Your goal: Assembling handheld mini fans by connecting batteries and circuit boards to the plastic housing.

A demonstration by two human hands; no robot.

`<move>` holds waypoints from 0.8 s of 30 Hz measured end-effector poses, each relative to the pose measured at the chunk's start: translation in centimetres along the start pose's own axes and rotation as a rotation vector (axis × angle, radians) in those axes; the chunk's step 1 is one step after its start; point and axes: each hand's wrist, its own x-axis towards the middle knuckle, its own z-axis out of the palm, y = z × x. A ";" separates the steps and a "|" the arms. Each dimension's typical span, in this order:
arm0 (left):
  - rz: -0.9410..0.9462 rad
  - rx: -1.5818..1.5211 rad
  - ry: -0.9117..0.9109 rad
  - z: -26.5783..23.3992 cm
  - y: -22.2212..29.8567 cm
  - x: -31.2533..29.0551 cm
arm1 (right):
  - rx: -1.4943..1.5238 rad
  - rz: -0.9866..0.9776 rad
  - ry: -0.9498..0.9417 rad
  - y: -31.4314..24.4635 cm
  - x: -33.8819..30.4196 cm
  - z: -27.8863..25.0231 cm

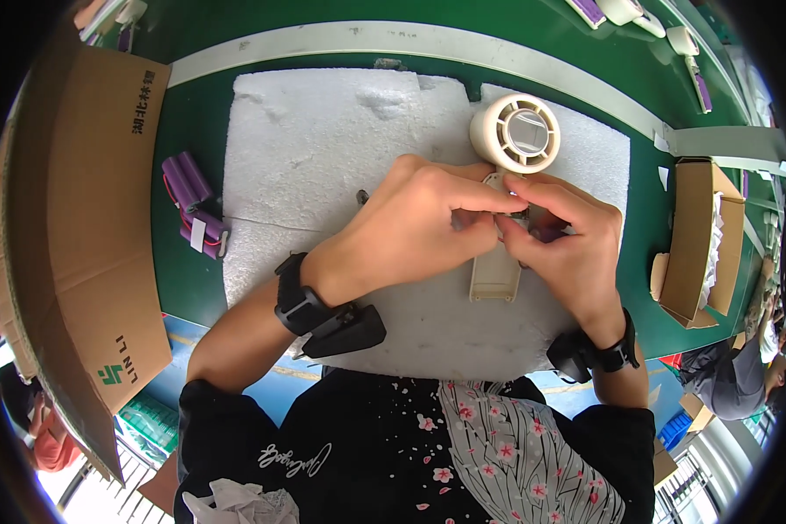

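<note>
A cream handheld fan (486, 131) lies on a white foam sheet (306, 148), its round grilled head pointing away from me. Its hollow handle shell (495, 284) stretches toward me beneath my hands. From the left, my left hand (410, 223) reaches over the upper handle, thumb and forefinger pinched together. Opposite it, my right hand (576, 231) is closed too, with its fingertips almost touching the left ones just below the fan head. Something small and dark shows between the fingertips, but the fingers hide what it is.
Purple battery packs (188, 183) with red wires lie left of the foam on the green table. A large cardboard box (96, 201) stands at far left. On the right sits a smaller open box (686, 244) with white pieces inside. A pale rail (393, 37) crosses behind the foam.
</note>
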 end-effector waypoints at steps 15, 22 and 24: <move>-0.168 -0.130 -0.076 -0.2 -0.3 0.1 | 0.066 -0.036 -0.005 0.4 0.1 -0.3; -0.132 -0.208 -0.064 -0.2 0.3 0.0 | 0.266 0.175 -0.269 -0.6 -0.3 -2.9; -0.159 -0.210 -0.054 0.0 0.5 0.2 | 0.297 0.202 -0.339 -0.6 -0.5 -3.6</move>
